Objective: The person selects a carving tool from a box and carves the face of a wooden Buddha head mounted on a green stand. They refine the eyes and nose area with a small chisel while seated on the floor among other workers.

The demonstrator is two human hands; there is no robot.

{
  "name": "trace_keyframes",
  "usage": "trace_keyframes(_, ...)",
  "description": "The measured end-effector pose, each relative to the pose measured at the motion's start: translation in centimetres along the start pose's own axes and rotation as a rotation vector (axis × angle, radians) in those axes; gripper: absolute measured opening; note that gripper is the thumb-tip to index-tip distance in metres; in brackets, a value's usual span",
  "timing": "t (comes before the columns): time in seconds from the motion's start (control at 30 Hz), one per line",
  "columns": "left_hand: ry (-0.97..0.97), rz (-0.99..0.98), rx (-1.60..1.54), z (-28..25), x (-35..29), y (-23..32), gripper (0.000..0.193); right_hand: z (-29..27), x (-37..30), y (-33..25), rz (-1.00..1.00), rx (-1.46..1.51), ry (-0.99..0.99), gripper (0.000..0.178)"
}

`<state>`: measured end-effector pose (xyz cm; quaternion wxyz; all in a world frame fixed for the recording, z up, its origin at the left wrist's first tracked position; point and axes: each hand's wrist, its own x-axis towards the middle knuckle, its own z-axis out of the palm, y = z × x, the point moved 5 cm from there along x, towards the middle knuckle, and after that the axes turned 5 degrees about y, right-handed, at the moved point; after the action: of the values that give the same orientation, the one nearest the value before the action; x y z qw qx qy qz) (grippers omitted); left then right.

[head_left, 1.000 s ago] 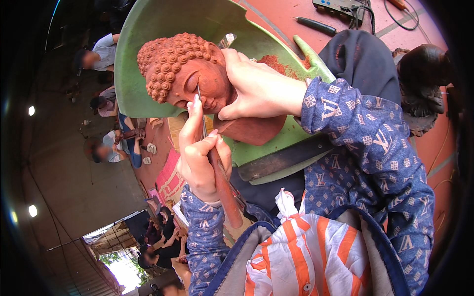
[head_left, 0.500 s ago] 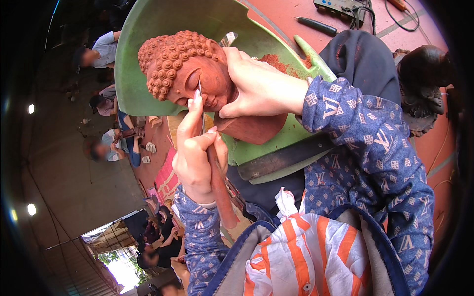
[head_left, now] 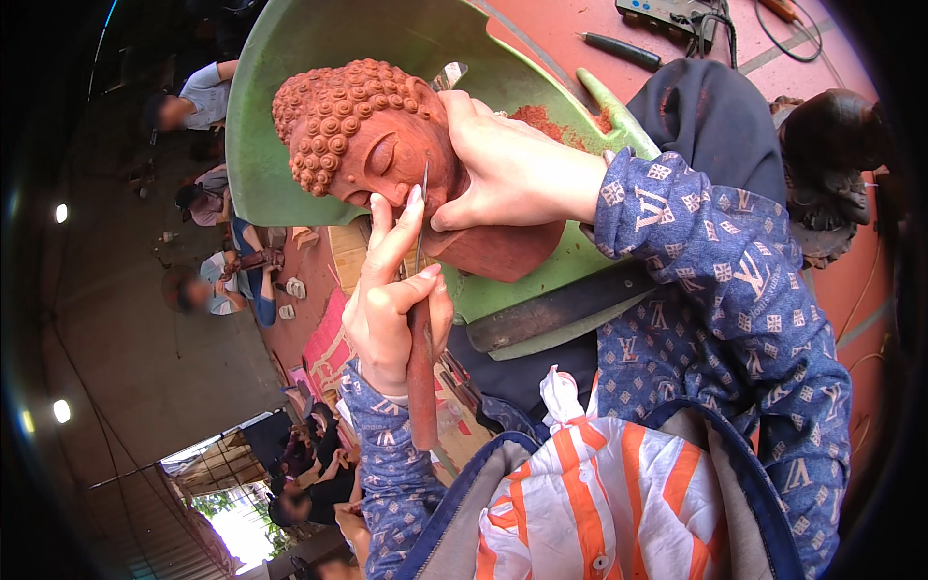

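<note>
A reddish-brown carved wooden Buddha head (head_left: 387, 145) with knobbed curls lies tilted in a green plastic chair (head_left: 280, 29). My right hand (head_left: 522, 164) wraps round its neck and cheek side, steadying it. In my left hand (head_left: 391, 309) is a carving knife (head_left: 422, 377), gripped by its wooden handle. Its thin metal blade points up across the face, near the nose and the cheek. My left index finger reaches along the blade toward the face. Whether the tip touches the wood I cannot tell.
Reddish shavings (head_left: 546, 126) lie in the chair beside my right hand. A black pen-like tool (head_left: 622, 48) and a control box (head_left: 672, 17) with cables rest on the tiled floor. Dark carvings (head_left: 826, 184) stand at the right. Several people sit at the left.
My left hand and the knife have shifted slightly right, the blade tip moving from near the eye toward the cheek; the handle stands more upright. My right hand and the head stay nearly still.
</note>
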<state>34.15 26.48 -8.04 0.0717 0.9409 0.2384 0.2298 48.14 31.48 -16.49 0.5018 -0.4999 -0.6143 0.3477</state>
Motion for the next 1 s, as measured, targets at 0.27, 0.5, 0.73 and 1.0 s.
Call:
trace_keyframes(0.27,0.229,-0.065,-0.030,0.6,0.0,0.2,0.011,-0.1,0.1,-0.1,0.015,-0.002,-0.020,0.092)
trace_keyframes(0.5,0.284,-0.057,0.046,1.2,0.0,0.4,0.011,-0.2,0.1,0.0,0.036,-0.004,-0.036,0.097)
trace_keyframes(0.73,0.339,-0.018,0.027,1.6,-0.2,-0.2,0.011,0.1,0.2,0.2,-0.024,-0.028,0.054,0.079)
trace_keyframes(1.0,0.328,-0.011,0.189,2.4,0.3,1.3,0.017,-0.1,0.2,0.0,-0.018,-0.020,0.060,0.077)
